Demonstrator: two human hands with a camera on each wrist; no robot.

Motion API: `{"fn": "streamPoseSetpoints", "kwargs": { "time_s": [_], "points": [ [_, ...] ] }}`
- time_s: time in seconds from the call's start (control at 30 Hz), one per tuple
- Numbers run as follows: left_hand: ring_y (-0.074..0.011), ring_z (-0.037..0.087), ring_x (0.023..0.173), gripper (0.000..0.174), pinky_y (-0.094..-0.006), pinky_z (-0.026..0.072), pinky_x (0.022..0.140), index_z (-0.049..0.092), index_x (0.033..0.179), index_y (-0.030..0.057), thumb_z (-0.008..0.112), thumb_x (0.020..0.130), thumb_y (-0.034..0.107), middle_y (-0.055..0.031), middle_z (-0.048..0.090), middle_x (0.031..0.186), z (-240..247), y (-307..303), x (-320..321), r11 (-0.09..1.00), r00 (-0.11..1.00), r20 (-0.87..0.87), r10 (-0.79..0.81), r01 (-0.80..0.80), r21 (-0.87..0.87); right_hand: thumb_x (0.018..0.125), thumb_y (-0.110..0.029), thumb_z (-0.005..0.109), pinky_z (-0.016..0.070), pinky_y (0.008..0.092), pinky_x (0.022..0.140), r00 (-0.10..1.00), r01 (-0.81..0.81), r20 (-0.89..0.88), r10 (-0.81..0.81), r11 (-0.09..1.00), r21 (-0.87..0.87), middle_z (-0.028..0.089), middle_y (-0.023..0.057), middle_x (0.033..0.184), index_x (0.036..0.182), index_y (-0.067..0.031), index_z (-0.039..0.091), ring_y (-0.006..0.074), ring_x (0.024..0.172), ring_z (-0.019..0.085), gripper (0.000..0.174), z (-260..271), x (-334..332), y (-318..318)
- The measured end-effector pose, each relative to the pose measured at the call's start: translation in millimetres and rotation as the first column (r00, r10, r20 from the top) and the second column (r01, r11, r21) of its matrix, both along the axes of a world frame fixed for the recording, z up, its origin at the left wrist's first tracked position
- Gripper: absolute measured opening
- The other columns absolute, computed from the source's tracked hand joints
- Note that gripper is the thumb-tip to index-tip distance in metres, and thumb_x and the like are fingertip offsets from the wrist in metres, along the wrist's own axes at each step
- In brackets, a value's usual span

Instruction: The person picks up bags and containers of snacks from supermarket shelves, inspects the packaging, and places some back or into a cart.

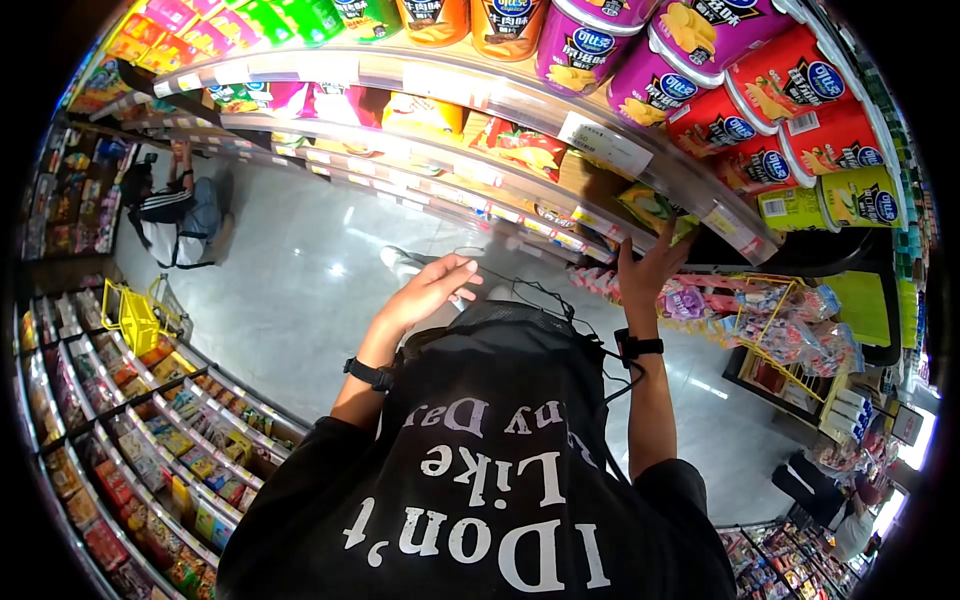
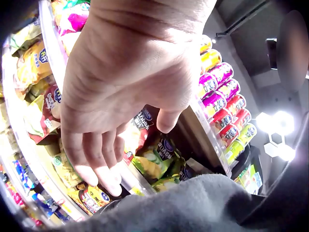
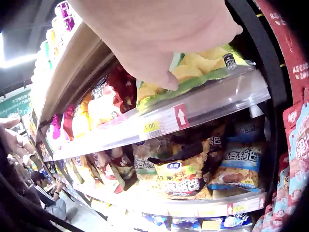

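Note:
My right hand [image 1: 650, 272] reaches to a green chip bag [image 1: 648, 204] on a shelf under the row of cans. In the right wrist view that hand [image 3: 166, 34] lies over the green bag [image 3: 200, 65], its thumb touching the bag's front; the other fingertips are largely hidden. The bag rests behind the clear shelf lip [image 3: 219, 99]. My left hand [image 1: 425, 292] is in front of my body, holding nothing. Its relaxed fingers hang before the shelves in the left wrist view, where the hand [image 2: 130, 72] hides part of the snack bags.
Purple cans [image 1: 585, 45] and red cans [image 1: 800, 80] stand on the upper shelf. Hanging packets [image 1: 790, 320] are to the right. A person [image 1: 180, 215] crouches at the far left near a yellow basket [image 1: 135, 315]. More shelves [image 1: 150, 450] stand at lower left.

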State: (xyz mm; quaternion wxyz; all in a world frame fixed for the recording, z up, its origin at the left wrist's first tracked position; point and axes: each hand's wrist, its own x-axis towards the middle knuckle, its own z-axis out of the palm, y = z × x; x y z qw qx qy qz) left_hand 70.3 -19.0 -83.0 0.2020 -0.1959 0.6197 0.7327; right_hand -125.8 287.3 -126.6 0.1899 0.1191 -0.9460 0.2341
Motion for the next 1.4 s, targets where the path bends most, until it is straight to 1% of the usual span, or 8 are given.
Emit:
{"fn": "streamPoseSetpoints", "kwargs": {
  "time_s": [0.2,0.4,0.6,0.63,0.93,1.1,1.27,1.4],
  "points": [
    [-0.0162,0.063,0.091,0.05,-0.0279,0.0486,0.082,0.053,0.124,-0.0032,0.055,0.099,0.04,-0.0101,0.064,0.11,-4.0,0.7,3.5,0.998,0.998,-0.028,0.053,-0.052,0.031,0.085,-0.033,0.064,0.0183,0.0695,0.109,0.983,-0.069,-0.128,0.132,0.909,0.41,0.028,0.0152,0.154,0.144,-0.0288,0.046,0.0486,0.14,0.023,0.061,10.0,-3.4,-3.5],
    [-0.0146,0.063,0.1,0.042,-0.0285,0.0466,0.089,0.053,0.124,0.0026,0.05,0.102,0.039,-0.0066,0.063,0.113,-4.5,-4.0,2.2,1.0,0.999,-0.05,0.006,-0.006,-0.015,0.088,-0.033,0.06,0.0226,0.0698,0.108,0.952,-0.153,-0.141,0.271,0.822,0.548,0.043,0.004,0.147,0.134,-0.0254,0.057,0.044,0.13,0.038,0.047,23.3,-25.4,-24.9],
    [-0.0147,0.06,0.105,0.038,-0.0295,0.0481,0.089,0.054,0.122,0.0002,0.054,0.101,0.032,-0.0075,0.063,0.111,-21.2,-9.0,2.9,0.995,0.995,-0.044,0.093,-0.095,-0.032,0.089,-0.036,0.059,0.0224,0.07,0.107,0.95,-0.175,-0.112,0.29,0.796,0.579,0.044,0.0011,0.146,0.121,-0.0173,0.063,0.0432,0.13,0.038,0.038,15.5,-36.6,-23.9],
    [-0.0131,0.058,0.085,0.049,-0.027,0.0478,0.079,0.056,0.118,-0.0025,0.057,0.098,0.043,-0.0045,0.061,0.097,-17.1,-10.4,18.5,0.988,0.987,-0.06,0.15,-0.152,-0.038,0.089,-0.036,0.058,0.0222,0.0702,0.107,0.946,-0.18,-0.116,0.304,0.788,0.589,0.042,0.0026,0.149,0.12,-0.0145,0.063,0.0434,0.133,0.036,0.038,13.9,-20.9,-27.9],
    [-0.0131,0.058,0.096,0.037,-0.0287,0.0475,0.088,0.057,0.117,-0.002,0.054,0.101,0.031,-0.0056,0.062,0.103,-27.6,-32.1,56.8,0.966,0.967,0.061,0.247,-0.241,-0.098,0.089,-0.038,0.061,0.0161,0.071,0.109,0.941,-0.266,-0.002,0.339,0.741,0.617,0.042,0.0094,0.148,0.117,0.0014,0.058,0.0437,0.139,0.026,0.049,0.0,-6.5,-35.7],
    [-0.0148,0.059,0.096,0.038,-0.0286,0.0474,0.088,0.057,0.119,-0.0021,0.055,0.101,0.031,-0.0066,0.062,0.104,-53.0,-51.7,82.3,0.952,0.947,0.118,0.3,-0.29,-0.094,0.083,-0.023,0.069,0.0226,0.0618,0.109,0.913,-0.377,0.029,0.406,0.817,0.437,0.042,0.0215,0.142,0.123,0.005,0.053,0.0437,0.135,0.031,0.051,-0.7,13.7,-72.8],
    [-0.0151,0.059,0.1,0.036,-0.03,0.0481,0.091,0.056,0.119,-0.0016,0.053,0.102,0.03,-0.0075,0.063,0.106,-62.5,-88.7,123.7,0.915,0.913,0.076,0.401,-0.395,-0.081,0.084,-0.011,0.067,0.0467,0.0424,0.092,0.498,-0.864,0.3,0.813,0.495,0.092,0.054,0.0208,0.125,0.125,-0.0022,0.055,0.0359,0.106,0.058,0.044,-41.1,28.6,-136.6],
    [-0.0153,0.06,0.101,0.036,-0.0303,0.0481,0.091,0.056,0.12,-0.0013,0.051,0.102,0.03,-0.0082,0.063,0.107,-51.9,-119.6,159.7,0.87,0.855,0.162,0.492,-0.489,-0.063,0.087,-0.012,0.066,0.0497,0.038,0.088,0.336,-0.792,0.616,0.713,0.568,-0.226,0.057,0.0182,0.123,0.128,-0.0025,0.052,0.0296,0.097,0.063,0.045,-92.6,35.3,-206.9]
  ]
}}
